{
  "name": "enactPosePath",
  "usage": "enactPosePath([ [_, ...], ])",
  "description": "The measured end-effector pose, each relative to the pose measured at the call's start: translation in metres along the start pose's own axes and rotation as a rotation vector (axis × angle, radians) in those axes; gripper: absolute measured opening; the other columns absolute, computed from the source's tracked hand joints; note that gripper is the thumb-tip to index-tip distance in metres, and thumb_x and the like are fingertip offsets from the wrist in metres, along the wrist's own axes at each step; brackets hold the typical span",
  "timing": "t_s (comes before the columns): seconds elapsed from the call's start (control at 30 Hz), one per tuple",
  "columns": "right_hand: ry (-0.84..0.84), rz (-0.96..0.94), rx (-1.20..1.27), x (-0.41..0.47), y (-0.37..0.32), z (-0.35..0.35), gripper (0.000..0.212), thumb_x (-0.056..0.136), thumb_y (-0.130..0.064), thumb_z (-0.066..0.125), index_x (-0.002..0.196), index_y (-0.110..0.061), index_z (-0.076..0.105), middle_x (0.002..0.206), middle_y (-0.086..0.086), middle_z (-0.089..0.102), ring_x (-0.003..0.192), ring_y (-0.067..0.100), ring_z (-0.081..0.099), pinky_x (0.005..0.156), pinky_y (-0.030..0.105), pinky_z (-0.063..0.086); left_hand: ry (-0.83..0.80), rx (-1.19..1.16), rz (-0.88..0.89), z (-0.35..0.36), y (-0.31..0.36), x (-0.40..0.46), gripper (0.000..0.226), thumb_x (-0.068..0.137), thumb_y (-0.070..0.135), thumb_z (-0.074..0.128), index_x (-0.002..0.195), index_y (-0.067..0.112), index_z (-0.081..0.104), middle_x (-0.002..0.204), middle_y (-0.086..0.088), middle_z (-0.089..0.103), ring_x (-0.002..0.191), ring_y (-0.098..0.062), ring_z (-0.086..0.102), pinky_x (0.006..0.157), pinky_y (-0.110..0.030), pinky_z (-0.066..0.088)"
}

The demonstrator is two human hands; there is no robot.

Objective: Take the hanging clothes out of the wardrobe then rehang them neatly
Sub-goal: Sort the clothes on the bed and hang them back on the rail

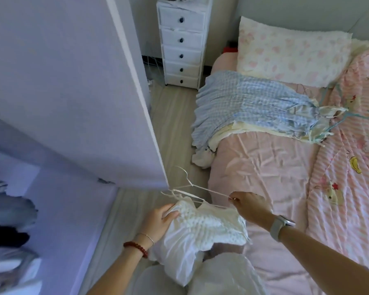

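The pink bed [275,167] is lying to my right, and the open wardrobe door [73,92] is standing to my left. A blue checked dress [254,103] on its hanger is lying across the bed's edge, over a pale yellow garment [226,133]. I am holding a white top [200,231] low between door and bed. My left hand [158,220] is gripping its smocked fabric, fingers curled into it. My right hand [247,206] is pinching a thin strap [200,189], pulling it taut beside the white hanger [188,184].
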State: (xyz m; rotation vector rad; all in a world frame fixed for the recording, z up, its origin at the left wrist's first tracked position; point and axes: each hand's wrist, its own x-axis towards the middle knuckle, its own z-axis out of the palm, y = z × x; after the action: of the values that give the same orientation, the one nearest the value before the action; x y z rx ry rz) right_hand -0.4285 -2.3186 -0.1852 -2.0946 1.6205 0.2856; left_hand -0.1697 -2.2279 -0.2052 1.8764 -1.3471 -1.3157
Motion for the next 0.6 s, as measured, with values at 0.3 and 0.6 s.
enactPosePath([
  [0.3,0.081,-0.222,0.234,0.014,-0.181,0.010,0.021,0.094,-0.026,0.044,0.098,-0.017,0.063,0.085,0.009,0.066,0.080,0.034,0.059,0.063,0.033,0.041,0.349,-0.069,-0.157,-0.121,-0.065,-0.078,0.040,0.084,0.039,0.055,0.111,0.012,0.066,0.102,0.002,0.068,0.101,-0.017,0.062,0.079,-0.012,0.042],
  [0.6,0.020,-0.618,0.363,0.040,-0.371,-0.057,0.023,0.097,-0.014,0.035,0.096,-0.001,0.055,0.061,0.000,0.050,0.060,0.029,0.056,0.065,0.041,0.050,0.834,-0.244,-0.247,-0.249,-0.068,-0.103,0.033,0.096,0.019,0.047,0.126,0.007,0.051,0.129,-0.010,0.052,0.111,-0.021,0.049,0.080,-0.016,0.029],
])
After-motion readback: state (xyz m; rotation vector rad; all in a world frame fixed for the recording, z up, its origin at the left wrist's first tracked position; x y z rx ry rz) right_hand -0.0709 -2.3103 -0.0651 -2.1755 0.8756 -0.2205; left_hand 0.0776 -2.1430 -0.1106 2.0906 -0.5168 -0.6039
